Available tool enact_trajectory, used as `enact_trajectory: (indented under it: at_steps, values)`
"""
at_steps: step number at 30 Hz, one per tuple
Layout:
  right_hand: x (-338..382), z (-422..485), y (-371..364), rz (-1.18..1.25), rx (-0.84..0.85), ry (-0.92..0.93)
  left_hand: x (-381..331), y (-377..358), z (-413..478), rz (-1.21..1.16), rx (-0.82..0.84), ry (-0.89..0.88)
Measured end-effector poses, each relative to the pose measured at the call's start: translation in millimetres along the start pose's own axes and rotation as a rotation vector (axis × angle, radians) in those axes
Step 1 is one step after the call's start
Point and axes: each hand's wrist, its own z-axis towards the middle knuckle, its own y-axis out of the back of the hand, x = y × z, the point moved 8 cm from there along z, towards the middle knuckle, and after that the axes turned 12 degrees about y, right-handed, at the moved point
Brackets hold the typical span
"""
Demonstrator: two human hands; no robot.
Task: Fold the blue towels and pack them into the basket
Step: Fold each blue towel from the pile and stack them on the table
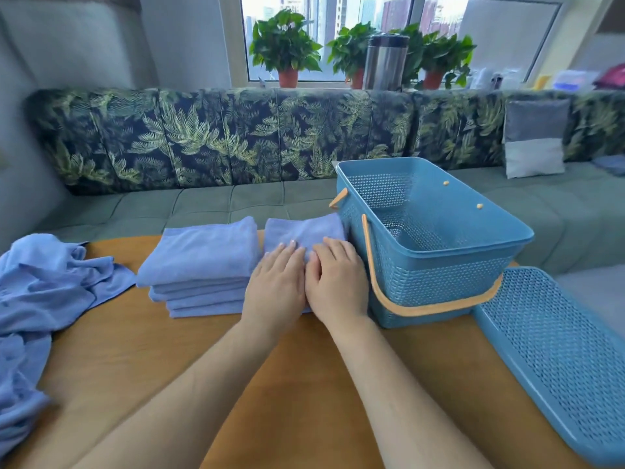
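The folded towel [304, 230] under the left hand [275, 286] and right hand [334, 282], the stack of folded towels [203, 255] just left of them and the crumpled towels [44, 299] farther left are all soft, matt blue cloth with a fine, fuzzy nap. Just right of the hands, the basket [439, 275] and, beyond it, the lid [558, 350] are smooth blue plastic pierced in a woven-look lattice, faintly sheened, with an orange plastic handle [426, 311]. The table [304, 394] beneath the hands looks like smooth, matt ochre wood or laminate; beyond them the sofa [236, 140] is printed cloth and the flask [385, 62] brushed metal.
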Motion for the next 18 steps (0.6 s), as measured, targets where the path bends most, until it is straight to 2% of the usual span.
enact_trajectory:
  at_steps: [5,10,14,18]
  values:
    - [-7,-26,-8,0.125,-0.124,0.042,-8,-9,-21,0.013,-0.208,-0.049]
    - [-7,-21,-6,0.151,-0.216,0.061,-3,1,-23,-0.073,-0.390,-0.053]
    - [1,-28,3,0.008,-0.320,0.078,-3,5,-23,-0.145,-0.414,-0.061]
    - [12,-33,3,-0.008,-0.339,0.119,1,4,-24,-0.188,-0.373,-0.077]
